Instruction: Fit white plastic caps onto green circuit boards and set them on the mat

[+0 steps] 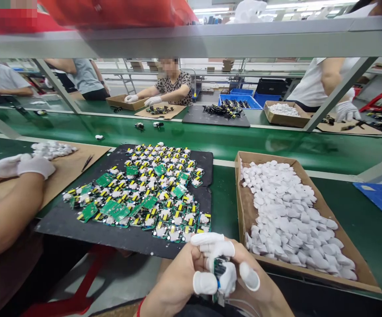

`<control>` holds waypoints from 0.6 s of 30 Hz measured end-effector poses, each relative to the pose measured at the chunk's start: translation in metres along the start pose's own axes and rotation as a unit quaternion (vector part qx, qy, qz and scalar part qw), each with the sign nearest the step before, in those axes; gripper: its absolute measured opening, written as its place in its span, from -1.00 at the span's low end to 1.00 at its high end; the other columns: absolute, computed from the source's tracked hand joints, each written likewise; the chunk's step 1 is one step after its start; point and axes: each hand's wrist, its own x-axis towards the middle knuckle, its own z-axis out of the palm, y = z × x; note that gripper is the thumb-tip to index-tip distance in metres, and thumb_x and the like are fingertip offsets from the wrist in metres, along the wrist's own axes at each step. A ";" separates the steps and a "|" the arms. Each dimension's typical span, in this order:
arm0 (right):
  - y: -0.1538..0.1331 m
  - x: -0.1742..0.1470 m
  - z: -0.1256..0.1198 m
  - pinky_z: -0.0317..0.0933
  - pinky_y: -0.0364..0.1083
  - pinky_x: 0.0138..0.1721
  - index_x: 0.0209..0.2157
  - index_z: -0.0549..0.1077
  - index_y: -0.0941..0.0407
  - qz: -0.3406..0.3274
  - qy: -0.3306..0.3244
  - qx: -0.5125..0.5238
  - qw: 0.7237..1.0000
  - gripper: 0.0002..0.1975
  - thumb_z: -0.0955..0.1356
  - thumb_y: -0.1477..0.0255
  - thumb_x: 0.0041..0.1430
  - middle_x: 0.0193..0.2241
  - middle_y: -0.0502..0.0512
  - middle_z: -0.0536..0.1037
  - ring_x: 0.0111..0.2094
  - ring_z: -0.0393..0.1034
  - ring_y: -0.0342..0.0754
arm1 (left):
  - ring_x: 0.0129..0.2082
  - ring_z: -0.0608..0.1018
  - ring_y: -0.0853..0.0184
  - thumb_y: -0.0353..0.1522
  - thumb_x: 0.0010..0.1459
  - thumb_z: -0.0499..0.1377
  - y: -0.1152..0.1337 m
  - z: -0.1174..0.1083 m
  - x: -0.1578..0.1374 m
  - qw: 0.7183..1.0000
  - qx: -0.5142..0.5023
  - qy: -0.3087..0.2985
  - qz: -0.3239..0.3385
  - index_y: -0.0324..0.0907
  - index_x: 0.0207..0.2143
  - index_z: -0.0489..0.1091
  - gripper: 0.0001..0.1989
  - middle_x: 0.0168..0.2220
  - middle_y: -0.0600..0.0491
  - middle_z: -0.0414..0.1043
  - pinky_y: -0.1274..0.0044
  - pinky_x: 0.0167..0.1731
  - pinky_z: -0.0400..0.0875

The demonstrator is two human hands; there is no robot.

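Low in the middle of the head view, my left hand (180, 274) pinches a small green circuit board (218, 266) with black parts; its fingertips wear white finger covers. My right hand (260, 275) cups the same board from the other side, its fingers curled behind it and its covered thumb lifted a little away. A white piece (228, 280) sits against the board, and thin white wires hang below. Just beyond my hands, a black mat (125, 235) bears many similar boards with yellow and white parts, a few turned green side up.
At right stands a cardboard tray (240, 198) heaped with white pieces (286, 211). A green conveyor belt (191, 136) runs across behind the mat. At left, a co-worker's gloved hands (35, 166) rest near white pieces and tweezers (87, 163). More workers sit opposite, below a shelf beam (191, 44).
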 end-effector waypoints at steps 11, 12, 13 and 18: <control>0.023 -0.010 0.008 0.15 0.11 0.04 -0.34 0.56 0.03 -0.049 0.029 -0.002 0.998 -0.52 0.24 -0.05 0.08 -0.04 0.20 0.50 0.02 0.32 0.23 | -0.47 0.55 0.38 -0.40 -0.36 0.46 0.006 0.006 -0.008 0.998 0.058 -0.018 -0.007 -0.24 -0.28 0.43 -0.50 -0.46 0.05 0.53 0.60 -0.42 0.43; 0.022 -0.013 0.009 0.17 0.11 0.03 -0.33 0.56 0.04 -0.039 0.032 -0.008 0.999 -0.49 0.23 -0.07 0.09 -0.02 0.21 0.48 0.02 0.31 0.24 | -0.46 0.55 0.36 -0.37 -0.35 0.46 0.006 0.006 -0.008 0.998 0.055 -0.026 -0.004 -0.24 -0.28 0.42 -0.50 -0.46 0.04 0.53 0.58 -0.41 0.44; 0.021 -0.015 0.010 0.17 0.12 0.03 -0.30 0.55 0.05 -0.032 0.036 -0.015 0.999 -0.48 0.22 -0.07 0.10 0.01 0.23 0.46 0.03 0.30 0.24 | -0.46 0.55 0.34 -0.34 -0.34 0.46 0.007 0.007 -0.009 0.998 0.051 -0.035 0.001 -0.23 -0.27 0.41 -0.49 -0.45 0.03 0.52 0.55 -0.40 0.44; 0.011 -0.007 0.014 0.07 0.12 0.11 -0.30 0.53 0.06 -0.052 0.010 -0.023 0.998 -0.48 0.32 -0.09 -0.04 -0.04 0.26 0.48 0.04 0.28 0.22 | -0.48 0.51 0.38 -0.43 -0.46 0.48 0.009 0.009 -0.013 0.998 0.055 -0.018 -0.001 -0.20 -0.24 0.39 -0.39 -0.47 0.10 0.50 0.58 -0.43 0.41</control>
